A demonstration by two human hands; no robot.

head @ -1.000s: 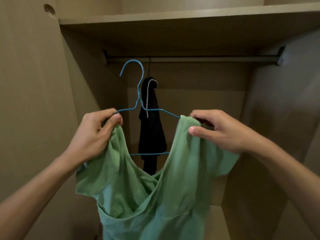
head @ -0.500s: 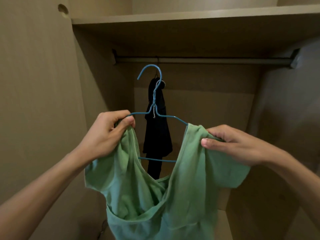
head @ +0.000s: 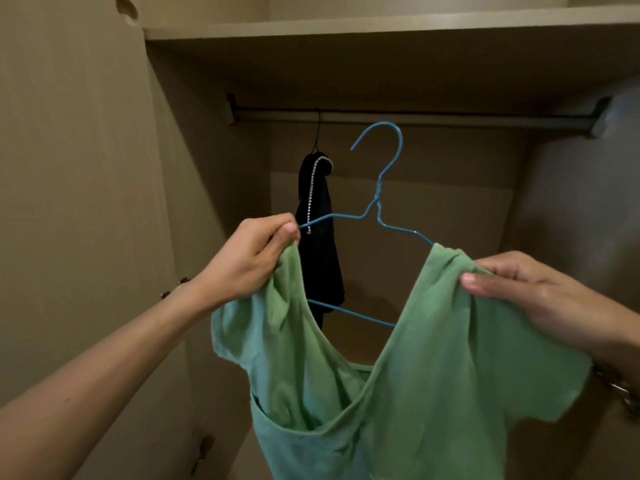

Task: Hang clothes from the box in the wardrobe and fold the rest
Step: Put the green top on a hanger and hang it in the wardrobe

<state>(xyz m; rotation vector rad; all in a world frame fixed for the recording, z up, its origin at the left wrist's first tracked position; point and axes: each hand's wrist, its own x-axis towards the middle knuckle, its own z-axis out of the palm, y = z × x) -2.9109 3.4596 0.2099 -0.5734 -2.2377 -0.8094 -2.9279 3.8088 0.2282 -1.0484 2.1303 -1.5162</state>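
A green short-sleeved top (head: 408, 393) sits on a blue wire hanger (head: 381, 195), held up inside the open wardrobe. My left hand (head: 249, 261) grips the top's left shoulder together with the hanger's left arm. My right hand (head: 540, 299) pinches the right shoulder fabric over the hanger's other end. The hanger's hook points left, just below the metal rail (head: 415, 118), apart from it. The hanger's bottom bar shows through the neckline.
A black garment (head: 320, 244) with a beaded chain hangs from the rail at the left on a dark hanger. A shelf (head: 381, 27) runs above the rail. The wardrobe's side wall (head: 86, 202) stands at the left, another wall at the right.
The hanger with the green top has shifted right, clear of the black garment, and its hook sits nearer the rail. My right hand has slid outward along the shoulder.
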